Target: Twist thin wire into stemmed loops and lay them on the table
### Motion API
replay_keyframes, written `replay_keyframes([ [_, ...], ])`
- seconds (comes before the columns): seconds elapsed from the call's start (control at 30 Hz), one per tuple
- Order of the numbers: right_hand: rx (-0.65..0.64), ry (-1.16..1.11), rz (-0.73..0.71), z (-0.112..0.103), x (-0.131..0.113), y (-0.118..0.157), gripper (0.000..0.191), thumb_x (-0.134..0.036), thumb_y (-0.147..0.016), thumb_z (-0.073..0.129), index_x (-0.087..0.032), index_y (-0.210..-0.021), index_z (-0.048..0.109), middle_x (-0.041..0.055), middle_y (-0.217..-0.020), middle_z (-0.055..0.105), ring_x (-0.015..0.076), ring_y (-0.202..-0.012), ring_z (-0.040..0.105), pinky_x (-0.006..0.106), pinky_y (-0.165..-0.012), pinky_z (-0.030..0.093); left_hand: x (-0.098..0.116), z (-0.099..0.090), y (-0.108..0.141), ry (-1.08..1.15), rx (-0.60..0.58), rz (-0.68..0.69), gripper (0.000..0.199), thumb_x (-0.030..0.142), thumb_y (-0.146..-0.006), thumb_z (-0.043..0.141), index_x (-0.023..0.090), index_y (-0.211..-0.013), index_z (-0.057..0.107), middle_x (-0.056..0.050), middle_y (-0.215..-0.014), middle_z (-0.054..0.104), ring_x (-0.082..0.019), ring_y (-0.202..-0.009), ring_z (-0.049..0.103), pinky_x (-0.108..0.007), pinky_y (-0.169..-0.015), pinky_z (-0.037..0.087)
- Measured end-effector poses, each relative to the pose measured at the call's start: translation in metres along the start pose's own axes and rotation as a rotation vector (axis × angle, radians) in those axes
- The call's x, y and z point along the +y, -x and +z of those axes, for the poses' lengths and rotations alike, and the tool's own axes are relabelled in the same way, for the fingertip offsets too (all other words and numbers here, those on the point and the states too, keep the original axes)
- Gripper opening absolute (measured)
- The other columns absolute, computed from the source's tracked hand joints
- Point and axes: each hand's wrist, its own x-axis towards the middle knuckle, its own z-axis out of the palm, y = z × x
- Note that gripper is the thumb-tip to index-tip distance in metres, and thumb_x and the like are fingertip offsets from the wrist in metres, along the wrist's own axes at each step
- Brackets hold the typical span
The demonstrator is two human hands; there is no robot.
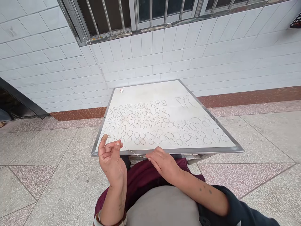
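A thin, pale wire-like strand (134, 153) runs between my two hands above the near edge of the table. My left hand (112, 161), palm up, pinches it between thumb and a finger, and the strand also passes by the raised index finger. Tan tape (104, 137) covers that fingertip. My right hand (166, 165), back upward, is closed on the other stretch of the strand, its fingers pressed together. Beyond the hands, many thin figure-eight loops (169, 135) lie in rows on the white tabletop (145, 91). Whether the strand is wire or thread cannot be made out.
The metal-edged table stands close to a white tiled wall (150, 64) with a barred window (150, 15). A small red-and-white object (121, 90) sits at the far left corner. Several longer looped strands (185, 101) lie at the far right. Speckled floor (58, 150) surrounds the table.
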Motion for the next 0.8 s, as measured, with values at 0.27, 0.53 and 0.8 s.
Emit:
replay_keyframes([
  [0.27, -0.010, -0.352, 0.375, -0.020, -0.016, -0.014, 0.011, -0.027, -0.090, 0.058, -0.023, -0.098, 0.064, 0.0022, -0.086, 0.070, 0.0159, -0.075, 0.063, 0.030, -0.070, 0.050, -0.009, 0.007, 0.015, -0.048, -0.260, -0.215, 0.062, 0.020, -0.075, 0.076, 0.024, -0.132, 0.052, 0.005, -0.072, 0.062, -0.010, -0.073, 0.061, -0.025, -0.081, 0.048],
  [0.53, 0.024, -0.723, 0.640, -0.003, -0.011, -0.020, 0.012, -0.032, -0.085, 0.058, -0.021, -0.085, 0.061, -0.0035, -0.071, 0.061, 0.0086, -0.052, 0.049, 0.021, -0.049, 0.041, -0.028, 0.022, 0.026, -0.150, -0.446, -0.317, 0.072, 0.027, -0.079, 0.072, 0.028, -0.142, 0.037, 0.000, -0.085, 0.068, -0.015, -0.088, 0.064, -0.032, -0.088, 0.048],
  [0.8, 0.229, -0.716, 0.767, -0.026, 0.043, -0.031, 0.022, -0.040, -0.080, 0.061, -0.019, -0.084, 0.061, -0.0014, -0.073, 0.061, 0.0092, -0.054, 0.048, 0.020, -0.046, 0.040, -0.059, 0.012, 0.019, -0.361, -0.550, -0.386, 0.058, 0.042, -0.076, 0.072, 0.023, -0.128, 0.055, -0.011, -0.111, 0.067, -0.020, -0.090, 0.066, -0.035, -0.082, 0.050],
])
